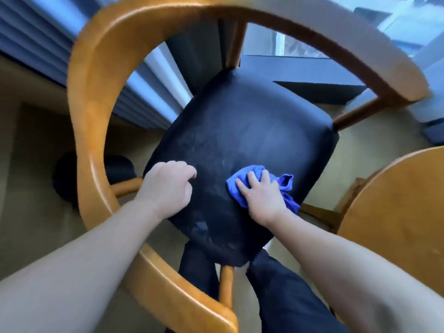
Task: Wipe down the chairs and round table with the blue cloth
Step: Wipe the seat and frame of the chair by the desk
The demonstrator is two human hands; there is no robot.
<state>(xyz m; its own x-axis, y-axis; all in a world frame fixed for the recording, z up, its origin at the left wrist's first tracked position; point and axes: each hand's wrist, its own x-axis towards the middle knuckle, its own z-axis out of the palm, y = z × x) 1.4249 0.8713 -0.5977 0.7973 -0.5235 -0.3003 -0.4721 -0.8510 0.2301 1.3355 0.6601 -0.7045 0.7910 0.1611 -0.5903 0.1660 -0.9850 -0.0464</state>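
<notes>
A wooden armchair with a curved back rail and a black padded seat fills the view below me. My right hand lies flat on the crumpled blue cloth, pressing it onto the seat's near right part. My left hand rests on the seat's near left edge, fingers curled shut with nothing in them. The round wooden table shows at the right edge, close beside the chair. Dusty smears mark the seat.
Grey pleated blinds and a window run along the far side. Beige floor surrounds the chair. My dark-trousered legs stand under the seat's front edge. A dark round object sits on the floor at the left behind the rail.
</notes>
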